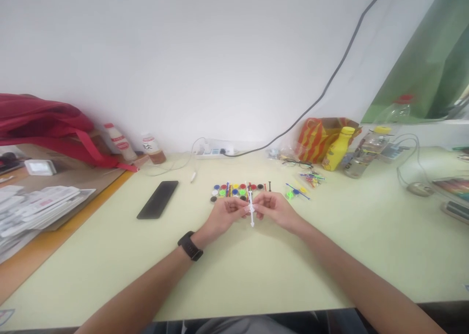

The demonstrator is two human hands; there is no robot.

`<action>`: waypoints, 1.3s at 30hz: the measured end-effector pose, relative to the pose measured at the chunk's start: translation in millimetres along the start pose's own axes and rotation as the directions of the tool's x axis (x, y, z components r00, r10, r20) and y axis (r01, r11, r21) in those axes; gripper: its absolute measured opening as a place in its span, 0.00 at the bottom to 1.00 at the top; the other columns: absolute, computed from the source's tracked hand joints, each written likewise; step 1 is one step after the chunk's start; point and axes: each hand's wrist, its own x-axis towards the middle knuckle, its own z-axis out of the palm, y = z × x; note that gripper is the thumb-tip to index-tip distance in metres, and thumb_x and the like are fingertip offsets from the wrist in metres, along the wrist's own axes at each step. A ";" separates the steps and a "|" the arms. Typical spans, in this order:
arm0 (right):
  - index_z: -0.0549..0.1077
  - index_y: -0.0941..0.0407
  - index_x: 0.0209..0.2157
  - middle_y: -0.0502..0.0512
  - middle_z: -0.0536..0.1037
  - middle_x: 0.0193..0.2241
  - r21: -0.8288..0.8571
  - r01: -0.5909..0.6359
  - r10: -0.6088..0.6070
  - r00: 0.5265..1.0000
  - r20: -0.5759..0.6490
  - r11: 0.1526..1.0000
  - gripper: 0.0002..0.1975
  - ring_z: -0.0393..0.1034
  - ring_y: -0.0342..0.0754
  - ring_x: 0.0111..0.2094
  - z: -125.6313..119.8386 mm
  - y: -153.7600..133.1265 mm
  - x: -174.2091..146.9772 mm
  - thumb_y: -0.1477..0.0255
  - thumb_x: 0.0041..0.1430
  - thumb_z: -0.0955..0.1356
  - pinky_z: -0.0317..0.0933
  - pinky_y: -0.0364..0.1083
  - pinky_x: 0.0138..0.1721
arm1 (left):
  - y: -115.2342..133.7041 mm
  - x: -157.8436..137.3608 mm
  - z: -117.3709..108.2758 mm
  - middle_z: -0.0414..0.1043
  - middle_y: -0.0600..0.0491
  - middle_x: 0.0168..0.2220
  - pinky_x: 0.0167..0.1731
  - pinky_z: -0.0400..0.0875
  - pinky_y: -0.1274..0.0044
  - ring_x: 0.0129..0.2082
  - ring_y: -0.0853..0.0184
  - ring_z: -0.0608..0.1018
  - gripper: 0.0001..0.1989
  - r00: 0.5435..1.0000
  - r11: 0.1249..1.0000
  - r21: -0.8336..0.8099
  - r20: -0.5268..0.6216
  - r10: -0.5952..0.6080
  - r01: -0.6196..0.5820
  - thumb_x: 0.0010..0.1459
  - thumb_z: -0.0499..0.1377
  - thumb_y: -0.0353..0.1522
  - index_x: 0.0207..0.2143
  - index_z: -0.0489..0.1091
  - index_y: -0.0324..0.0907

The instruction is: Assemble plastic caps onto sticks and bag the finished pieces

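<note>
1. Nearest, the pale green tabletop (256, 280) runs out to its front edge, with the person's lap just visible below it
2. A black smartwatch (190, 246) sits round the left wrist
3. The left hand (223, 216) and the right hand (280, 211) meet over the table, each pinching the white arrow-tipped stick (252, 219) between thumb and fingers from its own side; the stick points along the view, its near arrowhead sticking out below the fingertips
4. Left of the hands and well apart from them, a black smartphone (158, 200) lies flat; farther left is a pile of white papers (44, 209)
5. Just beyond the fingers, small coloured discs (242, 187) lie in rows, red, blue, white, green, yellow and black, with thin sticks among them
6. To their right lies a smaller group with a green disc (289, 195) and a blue stick, and a computer mouse (420, 189) rests much farther right
7. Towards the back are eyeglasses (297, 164), a yellow bottle (336, 150), a red-and-yellow striped bag (309, 141) and a tea-coloured drink bottle (154, 150)
8. Farthest, a power strip (216, 151) lies by the white wall (220, 70), a dark cable (330, 82) rising from it
</note>
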 end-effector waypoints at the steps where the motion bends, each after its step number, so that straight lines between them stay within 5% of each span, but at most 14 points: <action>1: 0.77 0.58 0.35 0.54 0.79 0.28 -0.011 0.005 -0.005 1.000 -0.005 1.000 0.19 0.73 0.45 0.26 0.5 0.1 0.1 0.55 0.55 0.75 0.70 0.47 0.32 | -0.8 0.2 -0.3 0.82 0.47 0.35 0.36 0.77 0.74 0.32 0.66 0.81 0.14 1.000 1.000 0.005 -0.002 0.003 -0.003 0.56 0.69 0.40 0.38 0.81 0.38; 26: 0.78 0.57 0.32 0.50 0.77 0.24 -0.068 0.009 -0.014 0.998 -0.063 0.998 0.20 0.71 0.45 0.25 0.4 4.0 -0.4 0.58 0.44 0.80 0.66 0.44 0.29 | -8.5 -0.9 5.2 0.81 0.47 0.33 0.35 0.75 0.74 0.33 0.63 0.81 0.13 0.997 0.997 0.068 -0.068 0.031 -0.027 0.54 0.71 0.39 0.35 0.79 0.38; 31: 0.78 0.57 0.30 0.50 0.76 0.23 -0.109 0.011 -0.016 0.999 -0.043 0.994 0.19 0.69 0.44 0.24 -9.0 -0.6 0.6 0.58 0.44 0.80 0.64 0.44 0.28 | -4.6 -2.7 9.7 0.82 0.46 0.39 0.40 0.76 0.72 0.38 0.61 0.81 0.14 1.000 0.999 0.053 -0.018 0.004 -0.003 0.58 0.68 0.40 0.41 0.80 0.40; 39: 0.77 0.58 0.32 0.55 0.79 0.25 -0.328 -0.031 -0.092 0.932 -0.351 0.944 0.16 0.71 0.47 0.25 -66.3 9.6 13.3 0.60 0.47 0.77 0.64 0.45 0.25 | -4.0 -2.6 10.8 0.81 0.47 0.37 0.37 0.76 0.74 0.36 0.64 0.80 0.15 0.999 0.993 0.118 -0.041 -0.019 0.024 0.59 0.66 0.42 0.41 0.79 0.41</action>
